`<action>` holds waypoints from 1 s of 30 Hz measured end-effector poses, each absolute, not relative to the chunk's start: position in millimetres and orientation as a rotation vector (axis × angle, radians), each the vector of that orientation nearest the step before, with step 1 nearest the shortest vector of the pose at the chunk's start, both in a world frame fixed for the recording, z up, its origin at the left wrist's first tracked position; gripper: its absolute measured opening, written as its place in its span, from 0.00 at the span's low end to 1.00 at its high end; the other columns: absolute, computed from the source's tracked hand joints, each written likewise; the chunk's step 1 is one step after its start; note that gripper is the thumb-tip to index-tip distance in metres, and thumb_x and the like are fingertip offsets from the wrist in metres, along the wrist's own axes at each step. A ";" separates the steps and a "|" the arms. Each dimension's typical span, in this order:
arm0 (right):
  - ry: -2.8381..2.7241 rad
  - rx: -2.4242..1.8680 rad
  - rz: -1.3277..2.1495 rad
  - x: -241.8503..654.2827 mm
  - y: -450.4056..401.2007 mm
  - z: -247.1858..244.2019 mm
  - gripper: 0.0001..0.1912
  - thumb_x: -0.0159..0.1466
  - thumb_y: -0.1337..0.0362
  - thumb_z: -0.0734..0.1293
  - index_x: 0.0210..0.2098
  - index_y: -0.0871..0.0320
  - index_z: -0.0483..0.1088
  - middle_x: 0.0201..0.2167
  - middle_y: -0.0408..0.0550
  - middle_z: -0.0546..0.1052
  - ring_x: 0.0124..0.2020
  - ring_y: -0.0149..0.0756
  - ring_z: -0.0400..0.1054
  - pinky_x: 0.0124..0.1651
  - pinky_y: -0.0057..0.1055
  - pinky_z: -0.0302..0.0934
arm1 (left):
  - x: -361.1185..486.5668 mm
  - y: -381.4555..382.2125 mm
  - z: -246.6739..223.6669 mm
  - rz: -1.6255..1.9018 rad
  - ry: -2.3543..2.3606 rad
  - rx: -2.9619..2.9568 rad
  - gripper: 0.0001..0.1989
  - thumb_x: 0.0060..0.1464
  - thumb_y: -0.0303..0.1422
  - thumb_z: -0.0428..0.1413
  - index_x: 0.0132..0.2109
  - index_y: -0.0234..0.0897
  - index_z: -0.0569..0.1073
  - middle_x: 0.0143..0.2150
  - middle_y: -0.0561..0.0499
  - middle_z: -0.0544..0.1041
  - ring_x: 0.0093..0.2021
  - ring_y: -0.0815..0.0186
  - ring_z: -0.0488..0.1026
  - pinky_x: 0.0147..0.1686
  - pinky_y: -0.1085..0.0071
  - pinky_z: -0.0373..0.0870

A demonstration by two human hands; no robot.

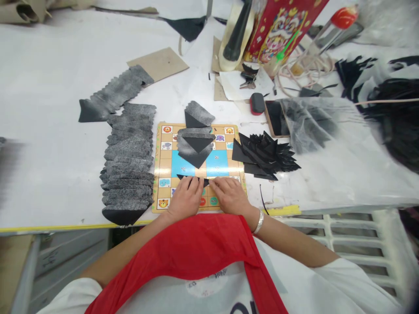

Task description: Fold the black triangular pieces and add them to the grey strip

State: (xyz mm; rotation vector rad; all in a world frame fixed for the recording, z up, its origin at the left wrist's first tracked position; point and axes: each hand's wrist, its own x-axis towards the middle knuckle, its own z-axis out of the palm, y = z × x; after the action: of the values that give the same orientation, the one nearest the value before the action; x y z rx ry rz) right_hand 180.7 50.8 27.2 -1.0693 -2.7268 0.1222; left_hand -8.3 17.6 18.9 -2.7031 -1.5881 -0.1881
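Observation:
My left hand (pixel 187 195) and my right hand (pixel 229 196) meet at the lower part of a patterned game board (pixel 157 168). Fingers of both press on a narrow black piece (pixel 194 178) lying across the board, the right fingertips at its right end. Just above, black and grey pieces (pixel 198 158) overlap on the board, with another folded piece (pixel 199 115) at its top edge. Left of the board runs a long stack of overlapping grey pieces (pixel 127 161). To the right lies a pile of black pointed pieces (pixel 266 155).
Behind the stack, more grey pieces (pixel 116 93) touch a cardboard sheet (pixel 163 65). A phone (pixel 276 118), a plastic bag (pixel 310 124), a small black and red case (pixel 257 104), a glue bottle (pixel 234 43) and a red box (pixel 278 32) stand or lie at the right.

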 end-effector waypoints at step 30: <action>-3.009 -0.987 -0.164 117.6 169.4 58.9 0.09 0.65 0.67 0.58 0.35 0.61 0.69 0.33 0.52 0.71 0.36 0.40 0.61 0.37 0.35 0.46 | -11.5 85.3 33.6 -0.269 -1.869 -2.486 0.08 0.59 0.28 0.49 0.43 0.35 0.71 0.37 0.46 0.72 0.40 0.58 0.66 0.37 0.61 0.61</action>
State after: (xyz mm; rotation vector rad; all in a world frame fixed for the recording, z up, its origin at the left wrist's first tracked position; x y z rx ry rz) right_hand 117.6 169.4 58.9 -0.9870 -3.0088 -0.1635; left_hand -11.5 85.3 33.6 -2.4863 -1.8690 -0.2689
